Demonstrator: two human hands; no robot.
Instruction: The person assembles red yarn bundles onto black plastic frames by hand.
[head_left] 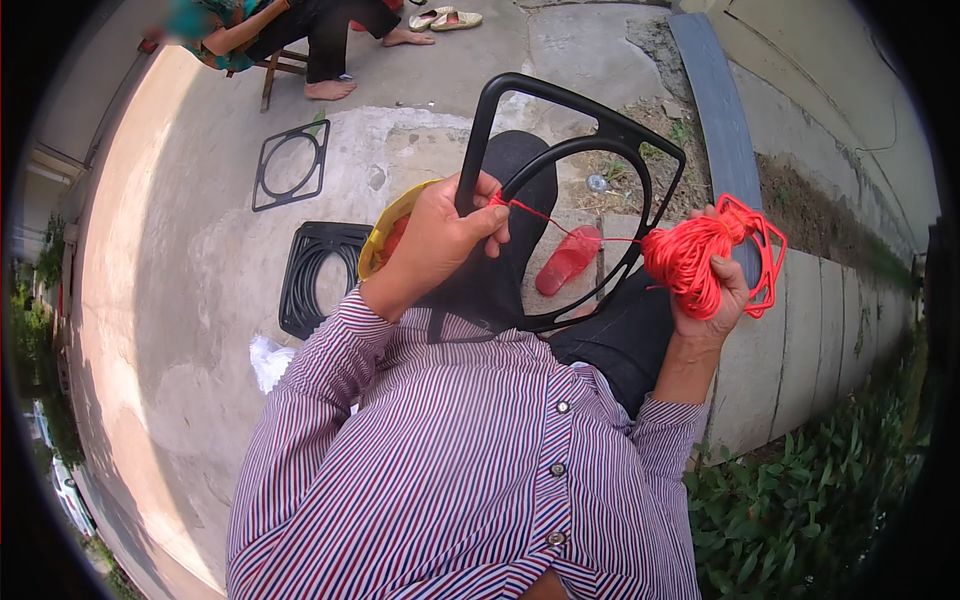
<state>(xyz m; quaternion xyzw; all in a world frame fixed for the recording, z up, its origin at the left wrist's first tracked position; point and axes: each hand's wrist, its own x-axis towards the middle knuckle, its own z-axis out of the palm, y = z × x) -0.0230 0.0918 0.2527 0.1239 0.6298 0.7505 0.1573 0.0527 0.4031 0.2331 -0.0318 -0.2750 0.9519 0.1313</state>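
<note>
A black square frame (560, 97) with a round ring inside it stands tilted over my lap. My left hand (440, 232) grips its near left corner, fingers closed where red cord is looped around the ring. From there a single strand of red cord (535, 211) runs across the opening to a thick bundle of red cord (688, 268). My right hand (722, 295) is wrapped around that bundle. A red open-frame plastic piece (777, 268) sticks out at the bundle's right side. Part of the left fingers' grip is hidden behind the thumb.
Another black frame (264, 181) lies on the concrete, and a stack of them (290, 300) is beside my left arm. A yellow container (388, 222) and white crumpled material (270, 362) are nearby. Ahead left, a person (325, 45) sits on a stool. A red slipper (568, 262) shows below the frame.
</note>
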